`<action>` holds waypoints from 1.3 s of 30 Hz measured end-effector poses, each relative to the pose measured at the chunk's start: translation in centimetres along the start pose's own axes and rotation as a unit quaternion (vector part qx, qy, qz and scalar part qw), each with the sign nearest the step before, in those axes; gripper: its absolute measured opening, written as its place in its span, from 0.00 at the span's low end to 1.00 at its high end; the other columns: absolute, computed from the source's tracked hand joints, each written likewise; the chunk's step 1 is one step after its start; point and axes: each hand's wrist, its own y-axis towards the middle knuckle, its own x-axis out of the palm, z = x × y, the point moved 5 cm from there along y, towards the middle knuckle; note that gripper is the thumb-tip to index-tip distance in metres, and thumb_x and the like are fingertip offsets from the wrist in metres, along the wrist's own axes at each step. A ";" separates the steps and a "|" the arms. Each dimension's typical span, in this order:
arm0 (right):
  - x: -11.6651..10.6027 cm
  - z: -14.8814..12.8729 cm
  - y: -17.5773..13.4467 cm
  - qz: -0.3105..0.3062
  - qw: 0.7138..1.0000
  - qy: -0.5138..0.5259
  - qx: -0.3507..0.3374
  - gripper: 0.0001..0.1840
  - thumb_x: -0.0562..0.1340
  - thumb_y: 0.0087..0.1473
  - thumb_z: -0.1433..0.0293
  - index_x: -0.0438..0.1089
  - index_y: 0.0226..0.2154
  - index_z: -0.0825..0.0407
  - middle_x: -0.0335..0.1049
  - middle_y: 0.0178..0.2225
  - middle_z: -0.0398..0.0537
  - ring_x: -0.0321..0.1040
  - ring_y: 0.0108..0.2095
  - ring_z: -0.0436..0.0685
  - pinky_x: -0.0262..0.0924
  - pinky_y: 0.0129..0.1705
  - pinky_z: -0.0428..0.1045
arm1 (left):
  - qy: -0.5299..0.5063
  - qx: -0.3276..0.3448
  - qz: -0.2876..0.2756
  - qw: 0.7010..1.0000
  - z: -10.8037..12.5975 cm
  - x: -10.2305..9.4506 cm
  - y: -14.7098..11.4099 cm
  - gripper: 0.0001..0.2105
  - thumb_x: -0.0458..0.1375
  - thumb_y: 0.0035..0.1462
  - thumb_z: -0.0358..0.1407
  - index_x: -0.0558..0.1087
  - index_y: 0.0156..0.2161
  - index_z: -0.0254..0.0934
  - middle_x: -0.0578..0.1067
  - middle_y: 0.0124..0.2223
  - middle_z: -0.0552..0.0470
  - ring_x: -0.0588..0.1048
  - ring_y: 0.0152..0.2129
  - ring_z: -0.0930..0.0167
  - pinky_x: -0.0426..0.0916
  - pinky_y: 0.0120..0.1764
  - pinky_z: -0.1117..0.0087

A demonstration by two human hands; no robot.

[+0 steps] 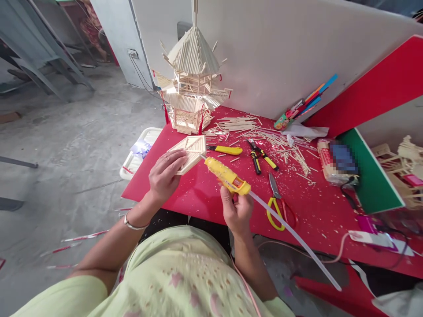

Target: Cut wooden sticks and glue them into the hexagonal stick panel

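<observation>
Left hand grips one panel, far-left of right hand | right hand grips one glue gun | one pagoda far

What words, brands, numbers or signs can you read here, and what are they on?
None can be read.
Wrapped pack: any lettering is too blurred, and part of it is pixelated.
Patterned cup: its markings are too small to make out.
Yellow glue gun in the right hand: no legible lettering.
</observation>
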 end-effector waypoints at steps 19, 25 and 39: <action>0.0 -1.3 2.9 -0.114 0.991 -0.062 -0.024 0.17 0.62 0.68 0.55 0.77 0.47 0.51 0.83 0.41 0.54 0.80 0.41 0.61 0.74 0.44 0.54 | 0.079 0.144 -0.175 0.971 -0.6 -1.9 0.4 0.14 0.69 0.58 0.30 0.83 0.48 0.50 0.84 0.51 0.49 0.83 0.51 0.59 0.79 0.58 0.52; -0.1 -0.1 3.8 -0.113 0.987 -0.110 0.037 0.22 0.60 0.68 0.51 0.77 0.46 0.52 0.83 0.39 0.55 0.80 0.39 0.63 0.71 0.42 0.56 | 0.138 0.220 -0.199 0.945 -0.3 -1.6 -0.4 0.13 0.66 0.61 0.29 0.81 0.48 0.49 0.83 0.46 0.50 0.84 0.45 0.63 0.80 0.54 0.57; -0.9 0.3 3.2 -0.088 0.986 -0.133 0.052 0.23 0.60 0.67 0.49 0.78 0.43 0.52 0.82 0.35 0.54 0.78 0.35 0.62 0.69 0.38 0.54 | 0.072 0.144 -0.223 0.961 -0.7 -1.6 0.0 0.12 0.66 0.60 0.31 0.83 0.46 0.51 0.85 0.47 0.50 0.84 0.46 0.61 0.80 0.54 0.54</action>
